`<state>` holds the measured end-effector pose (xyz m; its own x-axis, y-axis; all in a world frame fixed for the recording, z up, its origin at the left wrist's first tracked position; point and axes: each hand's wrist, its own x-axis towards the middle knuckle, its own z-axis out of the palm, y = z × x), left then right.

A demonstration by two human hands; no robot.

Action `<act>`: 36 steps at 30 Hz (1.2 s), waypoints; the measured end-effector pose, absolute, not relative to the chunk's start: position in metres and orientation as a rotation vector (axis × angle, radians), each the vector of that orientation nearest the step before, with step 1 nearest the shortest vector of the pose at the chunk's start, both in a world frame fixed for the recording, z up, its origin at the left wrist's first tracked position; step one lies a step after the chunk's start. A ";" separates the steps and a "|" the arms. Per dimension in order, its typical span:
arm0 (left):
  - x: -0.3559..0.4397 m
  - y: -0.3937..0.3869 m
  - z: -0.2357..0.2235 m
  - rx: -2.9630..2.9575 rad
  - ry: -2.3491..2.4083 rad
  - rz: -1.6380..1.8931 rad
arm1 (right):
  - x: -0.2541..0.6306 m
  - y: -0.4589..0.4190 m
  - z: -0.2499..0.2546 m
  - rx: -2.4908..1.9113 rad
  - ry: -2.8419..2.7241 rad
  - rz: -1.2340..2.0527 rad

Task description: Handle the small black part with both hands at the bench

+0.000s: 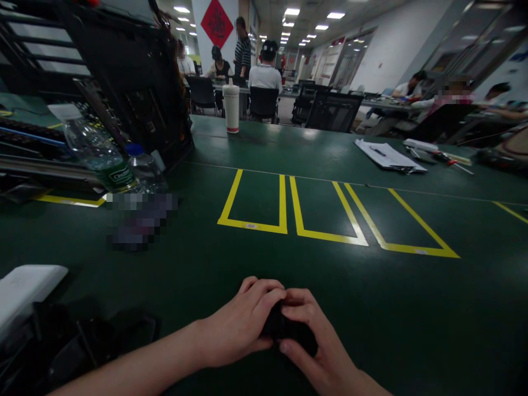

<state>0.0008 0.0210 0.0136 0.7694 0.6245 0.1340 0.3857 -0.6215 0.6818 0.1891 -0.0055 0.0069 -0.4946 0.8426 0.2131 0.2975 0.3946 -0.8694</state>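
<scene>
It's dim on the tabletop [198,247] under the left hand [243,319] and right hand [311,324]! Ceiling lights [292,11] glare far beyond, yellow tape [358,241] shines white ahead-right, a dark object [142,223] ahead-left blurs into blocks.

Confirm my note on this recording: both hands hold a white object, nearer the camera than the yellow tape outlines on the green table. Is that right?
Not quite: the head view shows the left hand and right hand holding a black object, not a white one. It is, as you say, nearer the camera than the yellow tape outlines on the green table.
</scene>
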 end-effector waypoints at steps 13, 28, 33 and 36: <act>0.002 0.021 0.015 2.294 0.761 0.448 | 0.187 -0.005 0.004 -0.992 -1.934 1.125; 0.003 0.021 0.017 2.276 0.792 0.394 | 0.187 -0.004 0.000 -1.055 -1.883 1.162; 0.002 0.020 0.014 2.335 0.771 0.403 | 0.188 -0.002 0.006 -0.965 -1.968 1.087; 0.002 0.020 0.014 2.352 0.765 0.399 | 0.189 -0.003 0.008 -0.857 -2.016 0.928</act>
<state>0.0019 0.0197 0.0137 0.7859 0.6120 0.0884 0.4227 -0.6361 0.6455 0.1891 -0.0031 0.0080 -0.4993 0.7956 0.3429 0.2566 0.5139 -0.8186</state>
